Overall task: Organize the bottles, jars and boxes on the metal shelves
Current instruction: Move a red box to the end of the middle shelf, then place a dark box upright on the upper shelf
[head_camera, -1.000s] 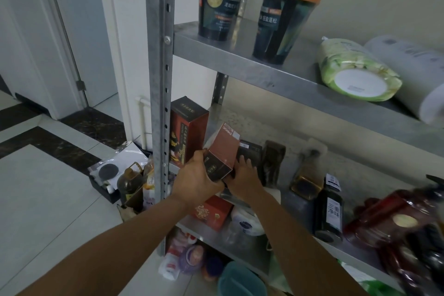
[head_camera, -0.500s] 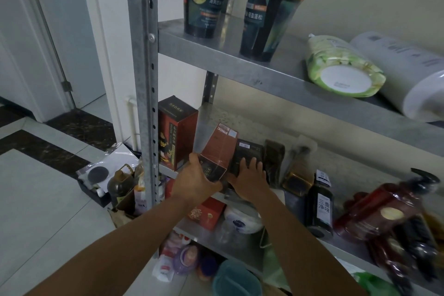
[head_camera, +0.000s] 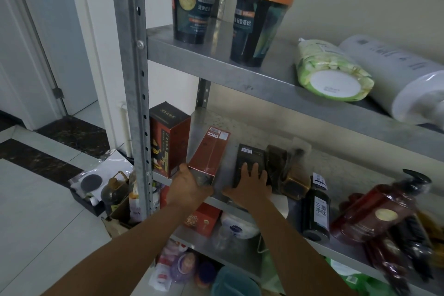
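Since second ago: reddish-brown cardboard box (head_camera: 210,151) lowered, tipped back over grey metal middle shelf (head_camera: 341,168); gap to flat black box (head_camera: 251,155) wider. Now left hand (head_camera: 189,187) grips its near end, fingers curled under; right hand (head_camera: 249,185) flat, fingers spread, on black box by front edge. Likely step: seating red box beside tall dark-red upright box (head_camera: 168,137) at shelf's left end. Next: square it, release. Below left: pale tiled floor (head_camera: 36,199), white door (head_camera: 48,31).

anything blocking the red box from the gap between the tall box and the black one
Nothing visible: the left hand holds the red box tilted over bare shelf, tall box to one side, black box under the right hand to the other.
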